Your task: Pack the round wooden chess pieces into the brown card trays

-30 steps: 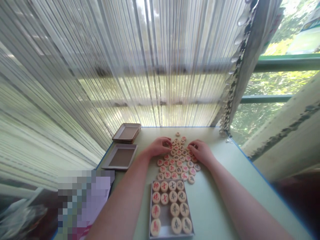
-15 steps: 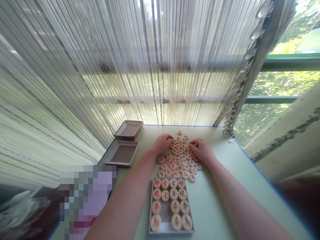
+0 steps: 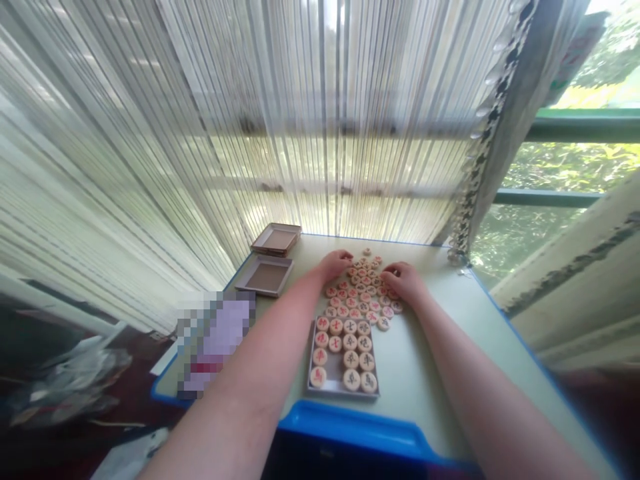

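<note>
Loose wooden Chinese chess pieces (image 3: pixel 353 293) with red and dark characters lie in a crowded group on the pale green table (image 3: pixel 440 320). At the far left edge of the group is my left hand (image 3: pixel 336 265), its fingers bent and apart beside the pieces. Across from it, my right hand (image 3: pixel 404 281) curves over the right edge, thumb and forefinger apart, fingertips against pieces. Nearer me sits a shallow box (image 3: pixel 331 385) with pieces in rows; the lower part of its second column shows bare bottom.
A shallow tray (image 3: pixel 265 291) and a stack of trays (image 3: pixel 275 251) stand at the back left. A pixelated purple item (image 3: pixel 227 327) lies on the left. A blue ledge (image 3: pixel 357 427) runs along the near table edge. String curtains (image 3: pixel 300 133) hang behind.
The view has tilted down and shifted, bringing the near blue edge into sight. Both hands stay on either side of the loose pieces; the box's filled places look the same.
</note>
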